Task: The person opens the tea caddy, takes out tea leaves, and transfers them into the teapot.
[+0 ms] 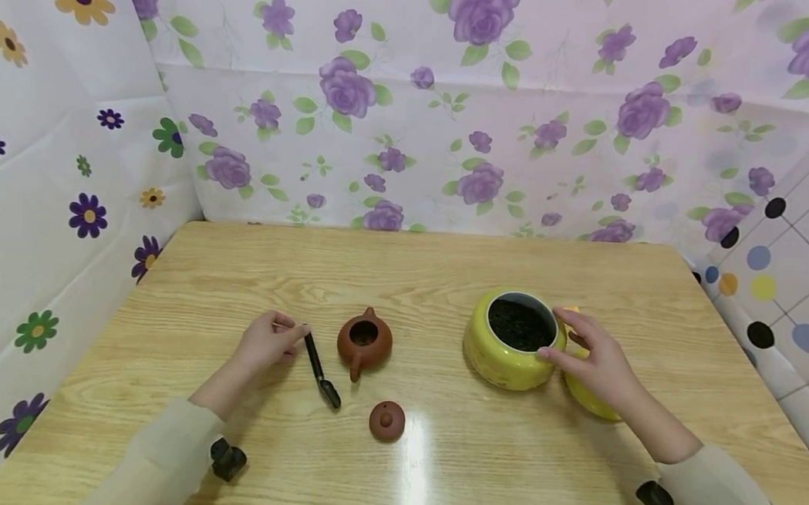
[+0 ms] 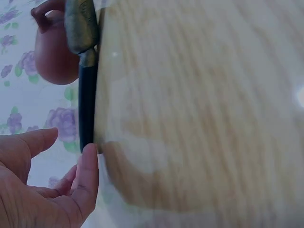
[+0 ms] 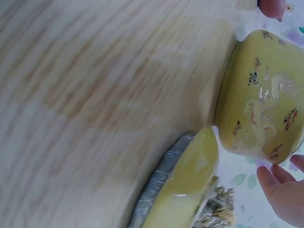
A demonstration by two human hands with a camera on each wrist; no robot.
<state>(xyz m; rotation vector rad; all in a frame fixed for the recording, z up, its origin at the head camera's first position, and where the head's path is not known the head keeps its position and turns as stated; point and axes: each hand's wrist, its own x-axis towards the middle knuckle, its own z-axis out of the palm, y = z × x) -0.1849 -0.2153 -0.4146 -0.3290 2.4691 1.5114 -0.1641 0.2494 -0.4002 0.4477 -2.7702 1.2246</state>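
A slim black tea scoop [image 1: 315, 361] lies on the table, its bowl toward the front. At its handle end is my left hand [image 1: 270, 341]; in the left wrist view a fingertip touches the handle [image 2: 87, 104] while the thumb stays apart. A yellow tea jar [image 1: 509, 359], filled with dark tea leaves [image 1: 521, 325], stands uncovered on the right. My right hand [image 1: 596, 353] reaches to its right rim with thumb and fingers spread. Beneath that hand lies the jar's yellow lid [image 3: 190, 175], partly hidden in the head view.
Between the scoop and the jar sits a small brown clay teapot [image 1: 364, 352], uncovered, its inside dark. Its round lid [image 1: 386, 421] lies in front of it. The wooden table [image 1: 292, 269] ends at flower-patterned cloth [image 1: 410, 152] behind.
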